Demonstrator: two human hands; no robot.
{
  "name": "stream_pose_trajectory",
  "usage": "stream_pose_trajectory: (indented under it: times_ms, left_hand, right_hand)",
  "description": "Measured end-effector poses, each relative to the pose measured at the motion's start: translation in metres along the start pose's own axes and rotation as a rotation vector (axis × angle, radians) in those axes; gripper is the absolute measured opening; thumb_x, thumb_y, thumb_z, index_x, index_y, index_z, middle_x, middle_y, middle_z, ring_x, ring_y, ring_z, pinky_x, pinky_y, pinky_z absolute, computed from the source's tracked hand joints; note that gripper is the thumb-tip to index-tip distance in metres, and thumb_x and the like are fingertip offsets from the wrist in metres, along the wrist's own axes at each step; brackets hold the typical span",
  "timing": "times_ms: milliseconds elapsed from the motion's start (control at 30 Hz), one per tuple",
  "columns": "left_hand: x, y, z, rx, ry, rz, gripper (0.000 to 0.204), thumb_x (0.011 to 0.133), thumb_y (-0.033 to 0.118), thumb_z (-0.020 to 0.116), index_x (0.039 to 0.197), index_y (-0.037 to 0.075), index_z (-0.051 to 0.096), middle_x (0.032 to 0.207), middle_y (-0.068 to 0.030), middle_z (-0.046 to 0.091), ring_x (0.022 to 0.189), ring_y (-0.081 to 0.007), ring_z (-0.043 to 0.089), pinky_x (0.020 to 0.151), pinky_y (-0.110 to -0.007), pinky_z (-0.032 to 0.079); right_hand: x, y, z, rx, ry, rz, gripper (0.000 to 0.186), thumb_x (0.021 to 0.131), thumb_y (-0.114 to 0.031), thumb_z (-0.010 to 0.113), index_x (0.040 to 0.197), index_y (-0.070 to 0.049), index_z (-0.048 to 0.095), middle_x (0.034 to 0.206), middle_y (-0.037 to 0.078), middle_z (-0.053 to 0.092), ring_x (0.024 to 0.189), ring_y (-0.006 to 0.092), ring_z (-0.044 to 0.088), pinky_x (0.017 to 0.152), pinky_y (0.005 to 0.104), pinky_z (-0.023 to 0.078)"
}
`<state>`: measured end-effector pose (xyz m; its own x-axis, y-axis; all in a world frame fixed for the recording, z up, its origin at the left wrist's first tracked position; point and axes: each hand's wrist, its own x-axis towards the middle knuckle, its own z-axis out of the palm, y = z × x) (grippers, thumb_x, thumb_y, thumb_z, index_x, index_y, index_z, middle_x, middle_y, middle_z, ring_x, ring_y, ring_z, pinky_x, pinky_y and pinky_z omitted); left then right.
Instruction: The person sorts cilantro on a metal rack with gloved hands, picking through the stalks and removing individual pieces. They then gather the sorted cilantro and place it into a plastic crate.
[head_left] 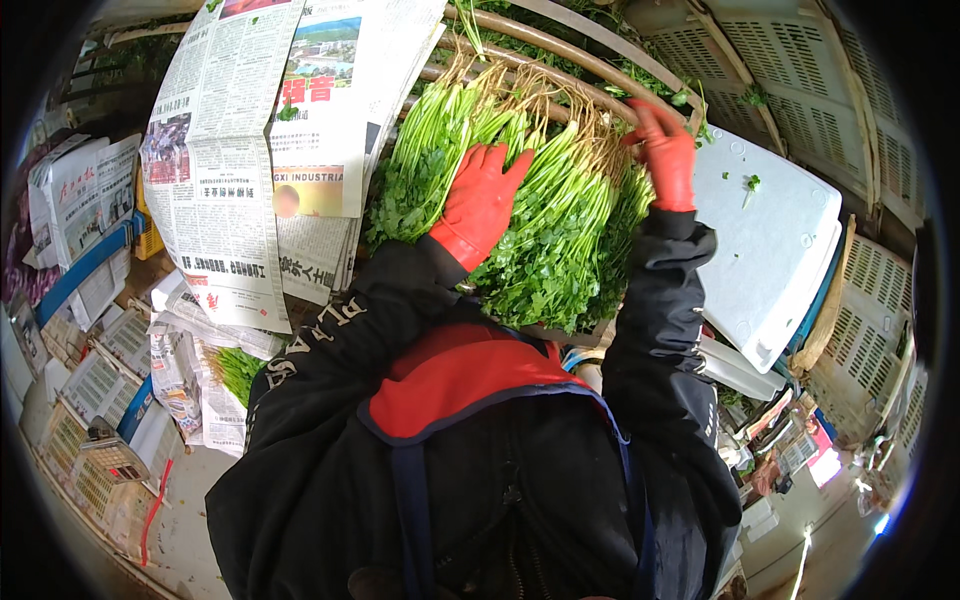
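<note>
A thick row of leafy greens (555, 215) with long thin stalks lies in front of me, roots at the far side and leaves toward my body. My left hand (480, 205), in a red rubber glove, rests on the stalks with its thumb spread from the fingers. At the right end of the root tips (590, 108), my right hand (668, 160), gloved the same way, is raised with bent fingers apart. I see nothing held in it. What lies beneath my left palm is hidden.
Newspaper sheets (225, 200) are stacked to the left of the greens. A white foam lid (765, 240) with leaf scraps is at the right. Beyond the roots run curved brown rails (560, 40). Lower left, a newspaper-wrapped bundle of greens (238, 372) stands near plastic crates (75, 450).
</note>
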<state>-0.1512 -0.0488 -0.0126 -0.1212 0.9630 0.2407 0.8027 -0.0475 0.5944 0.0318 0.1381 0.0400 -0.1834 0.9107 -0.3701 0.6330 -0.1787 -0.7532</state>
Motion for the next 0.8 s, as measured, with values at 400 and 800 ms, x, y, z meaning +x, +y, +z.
stream_pose_trajectory:
  times_ms: [400, 800]
  left_hand:
    - [0.004, 0.000, -0.009, -0.173, -0.040, -0.122, 0.032, 0.081, 0.002, 0.054, 0.112, 0.004, 0.063, 0.109, -0.0180, 0.057, 0.099, -0.0353, 0.054, 0.087, -0.041, 0.045]
    - [0.061, 0.016, -0.022, -0.273, -0.561, -0.324, 0.038, 0.082, 0.041, 0.063, 0.076, 0.004, 0.064, 0.075, -0.0155, 0.065, 0.071, -0.0359, 0.061, 0.064, -0.043, 0.048]
  right_hand:
    - [-0.056, -0.047, 0.043, -0.399, -0.066, -0.912, 0.014, 0.072, -0.008, 0.071, 0.083, -0.006, 0.063, 0.083, 0.009, 0.061, 0.077, 0.0322, 0.058, 0.070, 0.0395, 0.046]
    - [-0.116, 0.015, 0.059, -0.174, -0.330, -0.838, 0.044, 0.074, -0.001, 0.063, 0.117, -0.009, 0.059, 0.109, 0.012, 0.061, 0.097, 0.0347, 0.058, 0.083, 0.0418, 0.047]
